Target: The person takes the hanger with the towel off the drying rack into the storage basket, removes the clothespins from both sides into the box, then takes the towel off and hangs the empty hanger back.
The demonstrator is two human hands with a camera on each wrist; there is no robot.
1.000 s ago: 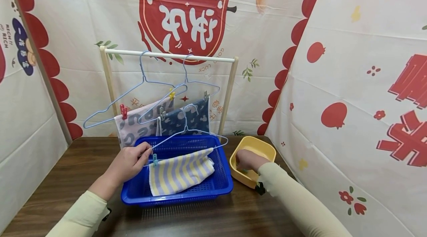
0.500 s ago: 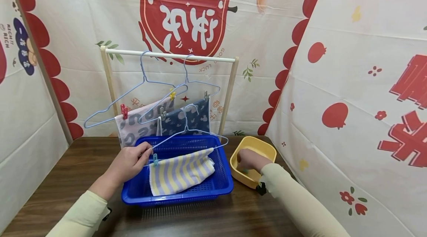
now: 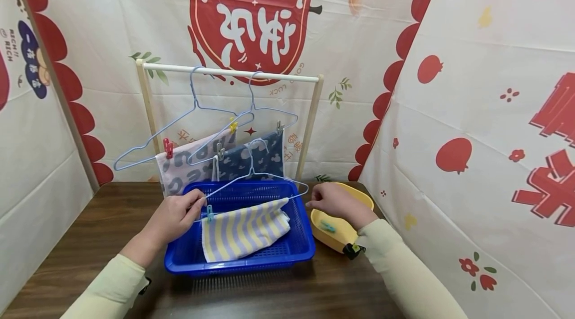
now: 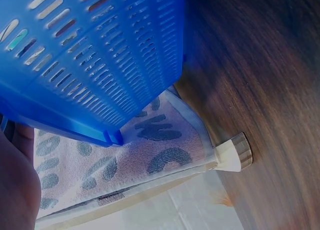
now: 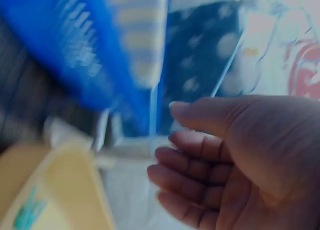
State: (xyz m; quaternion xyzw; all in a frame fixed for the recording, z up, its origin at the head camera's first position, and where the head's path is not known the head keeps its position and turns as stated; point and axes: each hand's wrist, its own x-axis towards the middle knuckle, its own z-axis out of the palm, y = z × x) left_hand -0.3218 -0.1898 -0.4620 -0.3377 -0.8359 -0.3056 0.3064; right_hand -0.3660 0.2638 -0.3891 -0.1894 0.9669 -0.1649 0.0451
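My left hand (image 3: 177, 216) grips the left end of a blue wire hanger (image 3: 251, 175) over a blue basket (image 3: 240, 264). A yellow and lilac striped cloth (image 3: 244, 231) hangs from the hanger's lower bar, its left corner held by a teal clothespin (image 3: 209, 213). The cloth's right corner has no clothespin on it. My right hand (image 3: 334, 201) is over the near-left part of a yellow box (image 3: 343, 239), fingers loosely bent and nothing seen between them in the right wrist view. A teal clothespin (image 3: 328, 227) lies inside the box.
Behind the basket stands a rack (image 3: 233, 72) with two hangers on its rail. They carry a pink cloth (image 3: 193, 159) on red and yellow clothespins and a navy cloth (image 3: 238, 161) on grey ones. Printed fabric surrounds the brown table (image 3: 58, 254).
My right hand has risen out of the yellow box and moved toward the basket, leaving the teal clothespin in view on the box floor. My left hand keeps its grip on the hanger.
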